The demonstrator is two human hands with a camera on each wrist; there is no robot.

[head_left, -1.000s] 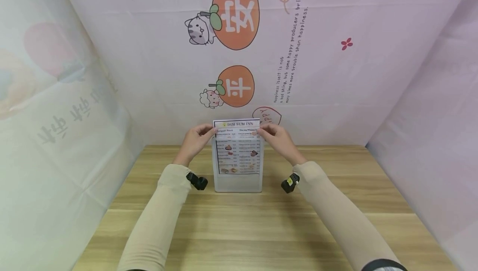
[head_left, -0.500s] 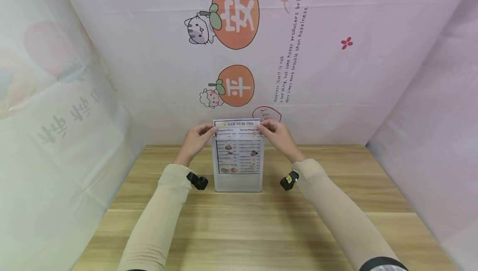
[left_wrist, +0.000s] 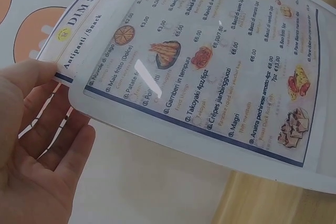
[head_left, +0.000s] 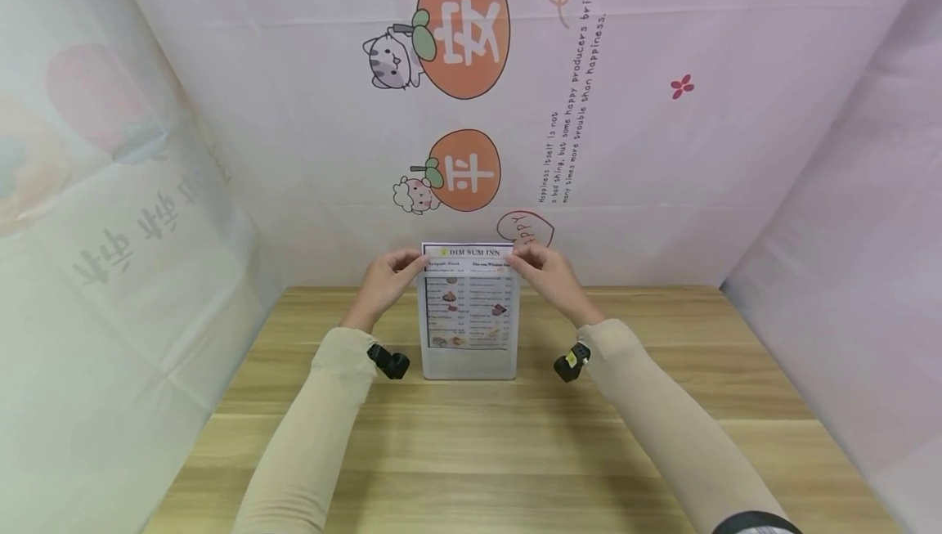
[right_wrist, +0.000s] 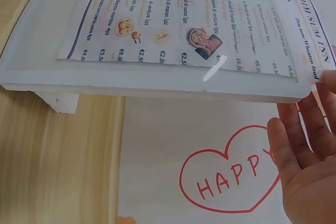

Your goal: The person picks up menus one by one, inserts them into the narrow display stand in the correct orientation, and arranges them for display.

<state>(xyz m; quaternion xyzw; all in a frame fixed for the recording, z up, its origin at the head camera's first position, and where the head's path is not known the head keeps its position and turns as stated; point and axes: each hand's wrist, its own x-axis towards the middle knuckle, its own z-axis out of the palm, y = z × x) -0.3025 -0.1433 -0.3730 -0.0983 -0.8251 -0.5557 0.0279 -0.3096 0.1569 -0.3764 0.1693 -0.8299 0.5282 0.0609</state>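
A printed menu sheet headed "DIM SUM INN" stands mostly inside a clear upright display holder. Its heading strip sticks out above the holder's top edge, and a bare band shows at the holder's bottom. My left hand pinches the sheet's upper left corner between thumb and fingers. At the upper right corner, my right hand pinches it likewise. In the left wrist view, the thumb lies on the front of the sheet, with fingers behind. Only part of the right thumb shows in the right wrist view.
The holder stands on a wooden table near its back edge. Behind it hangs a white printed cloth, with more cloth at both sides. A white piece shows beneath the holder in the right wrist view.
Over the last half second the menu sheet has slid slightly down into the holder, and both hands have lowered a little with it. The holder has stayed in place.
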